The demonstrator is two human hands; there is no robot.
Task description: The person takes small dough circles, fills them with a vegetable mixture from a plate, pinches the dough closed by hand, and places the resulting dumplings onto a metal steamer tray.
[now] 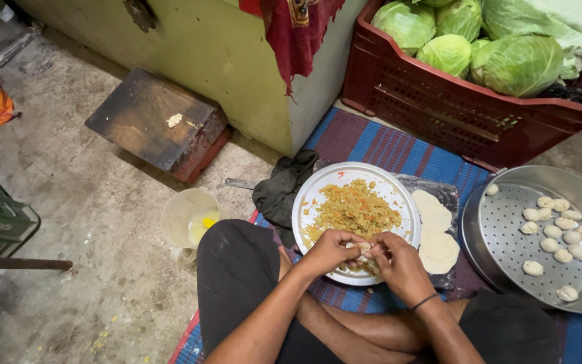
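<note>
Left hand [331, 251] and right hand [399, 264] pinching dumpling [364, 250], filling plate [318, 195], steamer tray [500, 236] beside

hands [365, 255] pinching dumpling [364, 249], filling plate [318, 195]

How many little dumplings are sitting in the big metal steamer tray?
13 on the steamer tray: one alone at the top left edge, ten clustered at the upper right, one lower middle, one at the bottom right. None look hidden.

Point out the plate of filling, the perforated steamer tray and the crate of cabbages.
plate of filling [318, 195], head view, bare left rim
perforated steamer tray [500, 236], head view, bare holed floor
crate of cabbages [439, 108], head view, red front wall
</note>
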